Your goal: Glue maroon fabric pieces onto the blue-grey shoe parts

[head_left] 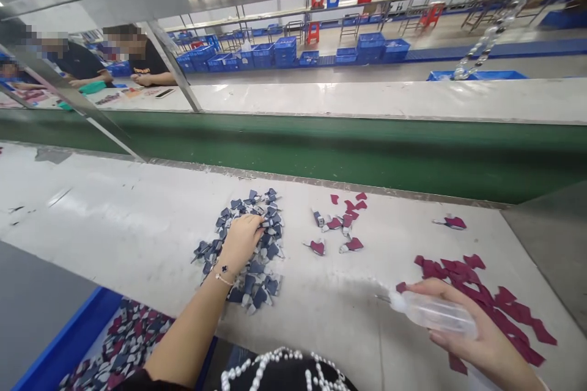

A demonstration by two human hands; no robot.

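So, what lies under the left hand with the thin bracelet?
The left hand rests on a heap of small dark-blue and grey pieces. Those around it show; those directly under the palm are covered and cannot be seen.

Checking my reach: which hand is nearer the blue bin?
Left. The left hand sits on the navy pieces just beyond the blue bin; the right hand, holding a spray bottle, is farther off to the right.

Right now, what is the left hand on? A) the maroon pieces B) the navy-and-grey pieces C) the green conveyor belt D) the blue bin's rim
B. The left hand sits on the pile of navy-and-grey pieces; the maroon pieces lie by the right hand.
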